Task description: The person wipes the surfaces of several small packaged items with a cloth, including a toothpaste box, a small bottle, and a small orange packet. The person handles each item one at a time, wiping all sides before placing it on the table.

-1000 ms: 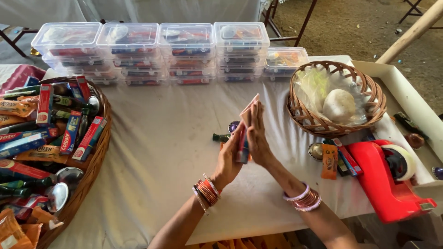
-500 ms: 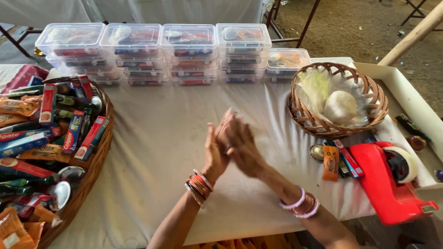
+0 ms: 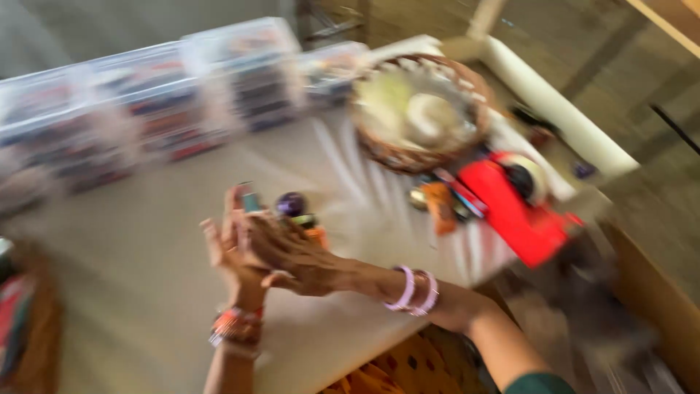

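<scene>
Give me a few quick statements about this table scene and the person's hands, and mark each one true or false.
1. The left hand and the right hand are pressed together above the table. True.
2. The red tape dispenser lies left of the hands. False: it lies to their right, near the table's edge.
3. The round wicker basket stands beyond the tape dispenser, farther from the person. True.
4. The right wrist is bare. False: it wears pale pink bangles.
5. Stacked clear boxes line the far side of the table. True.
6. The picture is sharp throughout. False: it is heavily blurred, so the small things by the fingertips cannot be identified.
</scene>
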